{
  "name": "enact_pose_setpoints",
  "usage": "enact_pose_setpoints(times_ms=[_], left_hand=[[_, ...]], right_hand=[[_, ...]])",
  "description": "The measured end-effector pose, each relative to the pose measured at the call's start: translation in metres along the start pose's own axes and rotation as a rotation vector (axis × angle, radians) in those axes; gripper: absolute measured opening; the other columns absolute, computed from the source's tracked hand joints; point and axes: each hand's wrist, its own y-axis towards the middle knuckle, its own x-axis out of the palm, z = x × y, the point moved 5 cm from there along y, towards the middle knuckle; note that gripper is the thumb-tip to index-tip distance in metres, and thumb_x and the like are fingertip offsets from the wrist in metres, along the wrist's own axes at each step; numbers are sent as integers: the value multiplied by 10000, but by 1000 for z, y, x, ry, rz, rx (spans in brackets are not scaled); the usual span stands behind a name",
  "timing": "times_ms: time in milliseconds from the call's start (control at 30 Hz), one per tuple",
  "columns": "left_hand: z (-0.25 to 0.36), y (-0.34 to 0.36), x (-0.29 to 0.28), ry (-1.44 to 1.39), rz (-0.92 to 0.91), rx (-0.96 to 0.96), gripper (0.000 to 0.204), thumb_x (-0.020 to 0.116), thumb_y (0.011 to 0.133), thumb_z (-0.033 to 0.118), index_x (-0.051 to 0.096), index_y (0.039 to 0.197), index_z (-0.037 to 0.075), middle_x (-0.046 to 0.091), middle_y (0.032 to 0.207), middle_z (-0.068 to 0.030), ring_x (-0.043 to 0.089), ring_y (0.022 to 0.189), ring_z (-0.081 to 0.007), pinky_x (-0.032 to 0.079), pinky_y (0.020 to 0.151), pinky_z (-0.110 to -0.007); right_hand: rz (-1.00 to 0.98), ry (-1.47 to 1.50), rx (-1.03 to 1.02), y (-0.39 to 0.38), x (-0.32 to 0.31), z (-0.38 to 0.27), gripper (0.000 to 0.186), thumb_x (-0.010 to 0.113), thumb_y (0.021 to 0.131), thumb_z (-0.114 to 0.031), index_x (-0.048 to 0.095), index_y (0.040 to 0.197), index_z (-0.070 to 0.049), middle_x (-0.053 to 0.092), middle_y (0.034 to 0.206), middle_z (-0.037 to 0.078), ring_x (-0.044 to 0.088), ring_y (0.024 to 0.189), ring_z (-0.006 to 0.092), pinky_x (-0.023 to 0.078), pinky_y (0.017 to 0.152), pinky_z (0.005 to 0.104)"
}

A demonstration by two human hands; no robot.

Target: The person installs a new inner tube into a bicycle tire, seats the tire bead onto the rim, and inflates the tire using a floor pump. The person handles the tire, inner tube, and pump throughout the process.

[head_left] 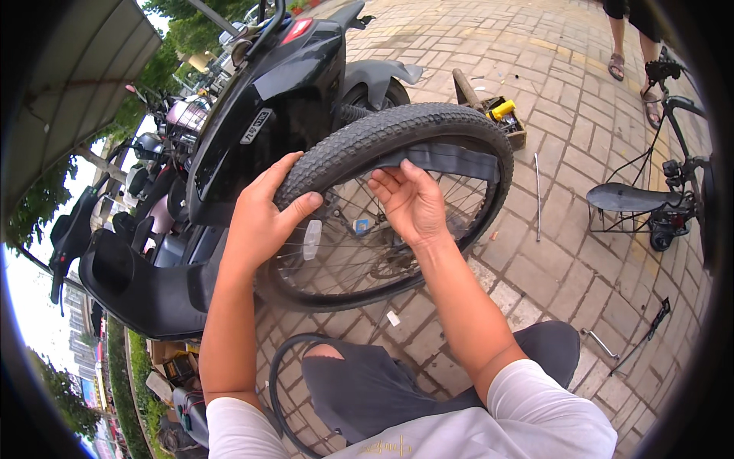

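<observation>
A bicycle wheel with a knobby tyre (388, 121) is held tilted in front of me. My left hand (267, 210) grips the tyre on its left side, thumb over the sidewall. A flattened black rubber inner tube (457, 159) lies along the inside of the tyre's upper arc. My right hand (413, 203) pinches this tube's lower edge near the thumb tip, its other fingers curled below. Spokes, a white reflector (312, 239) and a small blue tag (362, 226) show inside the wheel.
A black scooter (267, 92) stands behind the wheel, with more scooters leftward. A toolbox (514, 136), metal rod (538, 199), wrench (600, 343) and loop of black hose (277, 382) lie around me. A bicycle (634, 197) is at right, near another person's legs (616, 65).
</observation>
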Motion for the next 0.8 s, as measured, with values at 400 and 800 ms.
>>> enact_pose_setpoints(times_ms=[400, 800], left_hand=[[7, -12, 1, -24, -68, 74, 628, 755, 815, 246, 519, 1337, -12, 580, 1221, -133, 539, 1144, -237, 391, 1012, -330], [5, -21, -4, -49, -144, 56, 665, 728, 851, 326, 487, 1377, -1, 555, 1288, -132, 510, 1211, -235, 352, 1052, -327]], right_hand=[[213, -6, 101, -3, 5, -2, 154, 599, 943, -163, 630, 1001, -24, 683, 920, 100, 667, 895, 240, 554, 819, 400], [-20, 291, 205, 0, 20, 18, 329, 486, 1006, -313, 583, 1173, -46, 642, 1192, 121, 581, 1161, 277, 431, 1039, 441]])
